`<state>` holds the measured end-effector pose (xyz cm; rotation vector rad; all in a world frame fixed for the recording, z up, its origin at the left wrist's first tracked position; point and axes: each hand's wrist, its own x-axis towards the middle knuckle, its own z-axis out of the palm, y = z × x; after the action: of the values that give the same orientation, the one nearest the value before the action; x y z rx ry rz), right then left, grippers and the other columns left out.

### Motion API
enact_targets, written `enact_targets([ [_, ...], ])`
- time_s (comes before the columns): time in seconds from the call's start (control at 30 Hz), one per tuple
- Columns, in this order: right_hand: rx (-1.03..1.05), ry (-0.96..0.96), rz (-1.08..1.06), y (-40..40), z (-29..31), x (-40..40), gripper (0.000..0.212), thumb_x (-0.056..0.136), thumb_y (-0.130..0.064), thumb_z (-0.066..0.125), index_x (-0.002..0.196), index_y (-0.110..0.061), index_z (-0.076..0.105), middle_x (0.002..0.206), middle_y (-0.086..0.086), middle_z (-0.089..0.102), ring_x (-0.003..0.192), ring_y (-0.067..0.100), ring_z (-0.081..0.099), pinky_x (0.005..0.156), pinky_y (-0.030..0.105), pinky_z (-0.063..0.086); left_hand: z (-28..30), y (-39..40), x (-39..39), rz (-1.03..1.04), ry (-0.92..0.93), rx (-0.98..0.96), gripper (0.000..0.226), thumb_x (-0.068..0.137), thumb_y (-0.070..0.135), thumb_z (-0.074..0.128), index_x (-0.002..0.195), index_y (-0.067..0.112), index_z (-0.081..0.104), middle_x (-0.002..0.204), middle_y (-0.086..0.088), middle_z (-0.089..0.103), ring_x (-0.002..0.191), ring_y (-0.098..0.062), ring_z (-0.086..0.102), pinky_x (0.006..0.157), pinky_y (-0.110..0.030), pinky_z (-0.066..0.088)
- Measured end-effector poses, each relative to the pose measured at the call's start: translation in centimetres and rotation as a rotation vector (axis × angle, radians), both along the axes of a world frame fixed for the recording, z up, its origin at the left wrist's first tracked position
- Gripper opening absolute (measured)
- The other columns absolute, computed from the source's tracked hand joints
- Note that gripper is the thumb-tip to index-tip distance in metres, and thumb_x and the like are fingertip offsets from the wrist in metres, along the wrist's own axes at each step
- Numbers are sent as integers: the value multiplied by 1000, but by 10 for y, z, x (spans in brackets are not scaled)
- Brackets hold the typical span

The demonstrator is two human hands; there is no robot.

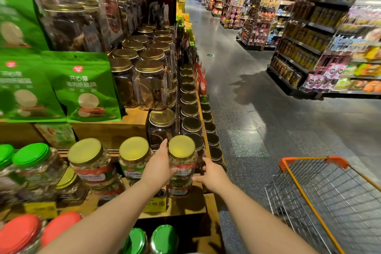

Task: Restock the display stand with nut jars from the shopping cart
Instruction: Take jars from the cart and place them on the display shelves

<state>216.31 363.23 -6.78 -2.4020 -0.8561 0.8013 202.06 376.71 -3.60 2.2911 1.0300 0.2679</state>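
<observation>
The left hand [158,168] holds the gold-lid nut jar [181,166], its fingers curled on the jar's left side. The right hand [212,173] is just right of the jar, fingers apart and relaxed, holding nothing. The jar stands on the wooden shelf [185,206], beside another cashew jar [135,161].

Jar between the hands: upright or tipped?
Upright: the jar has its gold lid on top, label level, the left hand gripping its side.

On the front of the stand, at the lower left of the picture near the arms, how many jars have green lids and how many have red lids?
Green-lidded jars: 4
Red-lidded jars: 2
Total: 6
</observation>
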Motion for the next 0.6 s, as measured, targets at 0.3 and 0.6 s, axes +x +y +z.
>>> enact_targets([
  [0.3, -76, 11, -74, -41, -3, -49, 93, 83, -45, 82, 157, -18, 34, 150, 8, 53, 136, 24, 52, 110, 37, 45, 19, -19, -44, -109, -65, -19, 106, 77, 24, 87, 159, 18, 20, 153, -2, 48, 140, -20, 47, 112, -34, 40],
  [0.6, -94, -23, 26, -71, 1, -97, 82, 85, -48, 79, 152, -20, 43, 146, 6, 57, 132, 22, 56, 104, 31, 46, 29, -56, -93, -100, -90, -13, 93, 79, 23, 87, 153, 18, 32, 151, 0, 49, 138, -19, 47, 111, -31, 40],
])
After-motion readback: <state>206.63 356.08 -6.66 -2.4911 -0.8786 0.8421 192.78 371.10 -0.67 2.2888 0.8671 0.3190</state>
